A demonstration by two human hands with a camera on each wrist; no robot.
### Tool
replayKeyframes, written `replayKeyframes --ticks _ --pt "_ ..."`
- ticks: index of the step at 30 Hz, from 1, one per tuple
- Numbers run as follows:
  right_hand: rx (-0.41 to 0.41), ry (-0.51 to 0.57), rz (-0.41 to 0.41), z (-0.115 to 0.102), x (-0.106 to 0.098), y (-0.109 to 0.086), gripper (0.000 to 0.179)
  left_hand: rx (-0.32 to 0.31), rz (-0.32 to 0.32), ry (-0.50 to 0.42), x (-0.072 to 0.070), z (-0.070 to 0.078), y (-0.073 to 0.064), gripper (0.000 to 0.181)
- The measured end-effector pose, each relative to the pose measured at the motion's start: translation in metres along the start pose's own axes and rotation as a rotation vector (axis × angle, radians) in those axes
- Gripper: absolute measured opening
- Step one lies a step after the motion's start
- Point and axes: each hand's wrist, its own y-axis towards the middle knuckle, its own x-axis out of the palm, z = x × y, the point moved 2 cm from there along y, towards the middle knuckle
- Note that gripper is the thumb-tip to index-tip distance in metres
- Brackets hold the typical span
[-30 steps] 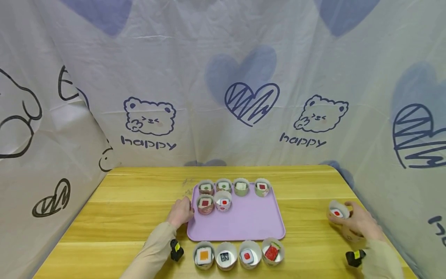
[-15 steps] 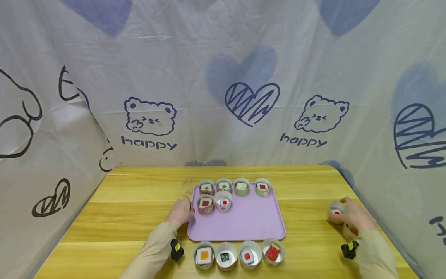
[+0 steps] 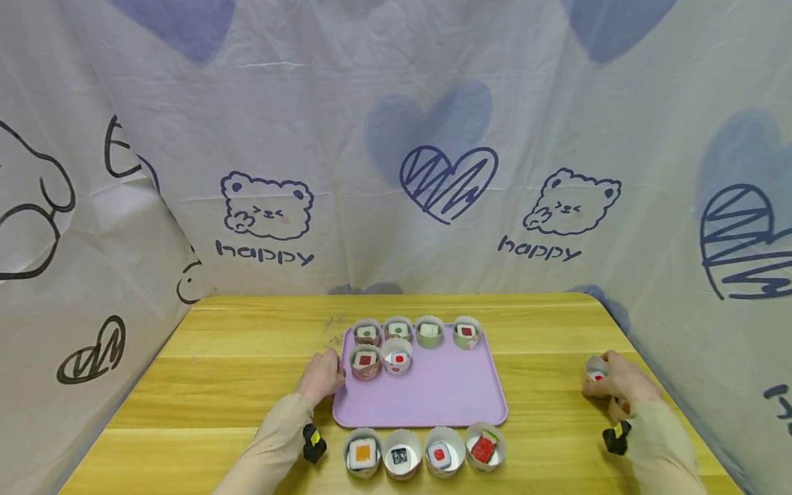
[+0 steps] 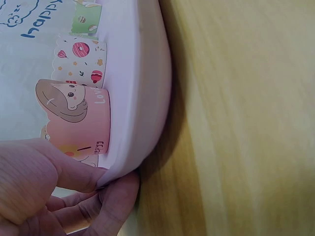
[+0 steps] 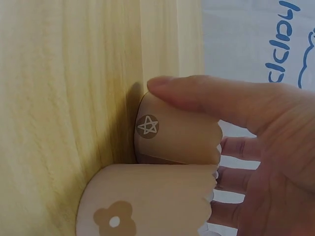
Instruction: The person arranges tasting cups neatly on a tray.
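A purple tray (image 3: 433,402) lies mid-table, bearing several paper baking cups with small sweet-like pieces inside. My left hand (image 3: 320,378) pinches its left rim between thumb and fingers; in the left wrist view the thumb (image 4: 74,169) presses on the rim beside a pink cup (image 4: 86,123). At the right side of the table, my right hand (image 3: 626,379) holds a tan paper cup (image 5: 182,132) containing a white piece with a red centre. Its thumb lies along the near wall, the fingers behind. Against this cup stands another tan cup (image 5: 162,196) with a flower print, partly covered by my hand.
Before the tray, a row of paper cups stands on the wooden table (image 3: 247,357), among them one with an orange-centred piece (image 3: 362,454) and one with a red watermelon-like piece (image 3: 484,448). A printed cloth (image 3: 396,137) hangs behind and at both sides.
My right hand has shifted slightly left around the tan cup, which stood tilted with more of its inside showing a second ago. My left hand and the tray have stayed put.
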Motion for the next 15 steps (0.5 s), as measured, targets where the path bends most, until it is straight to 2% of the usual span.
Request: replayKeyframes --ticks 6,15 --pt "-0.063 0.002 0.021 0.0004 0.0012 -0.0005 0.085 0.007 0.009 0.01 -0.0012 0.0005 -0.0003 0.008" --pt "-0.054 0.039 0.051 0.0009 0.0 -0.0032 0.076 0.012 0.011 0.014 -0.0017 0.0016 -0.0012 0.01"
